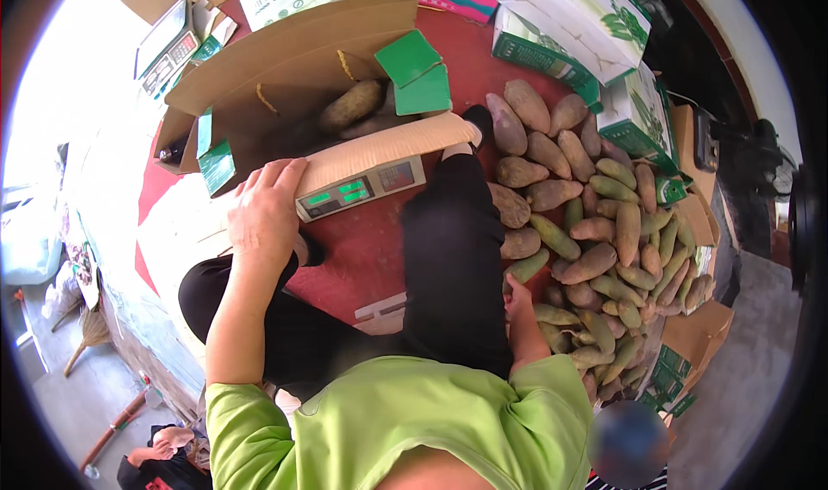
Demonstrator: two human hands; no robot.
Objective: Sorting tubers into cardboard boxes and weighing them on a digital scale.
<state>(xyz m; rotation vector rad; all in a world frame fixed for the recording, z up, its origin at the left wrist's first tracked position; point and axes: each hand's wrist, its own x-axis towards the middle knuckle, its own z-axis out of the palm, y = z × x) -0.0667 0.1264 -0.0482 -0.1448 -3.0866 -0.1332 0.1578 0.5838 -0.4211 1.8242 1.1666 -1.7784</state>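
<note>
An open cardboard box (289,54) stands in front of me, with several tubers, one a long brown tuber (352,104), inside it. My left hand (266,204) grips the left end of its near flap (379,153), fingers over the edge. Beneath that flap shows a digital scale (362,190) with lit green displays. By my right thigh, my right hand (518,307) is closed on the near end of a greenish elongated tuber (527,266). It is at the left edge of a large pile of reddish-brown and green tubers (595,261).
Printed green-and-white cartons (573,24) are stacked at the far right. A second scale (168,48) sits at the far left. My legs (453,257) flank the red surface (362,266). Another person (630,442) is at the lower right.
</note>
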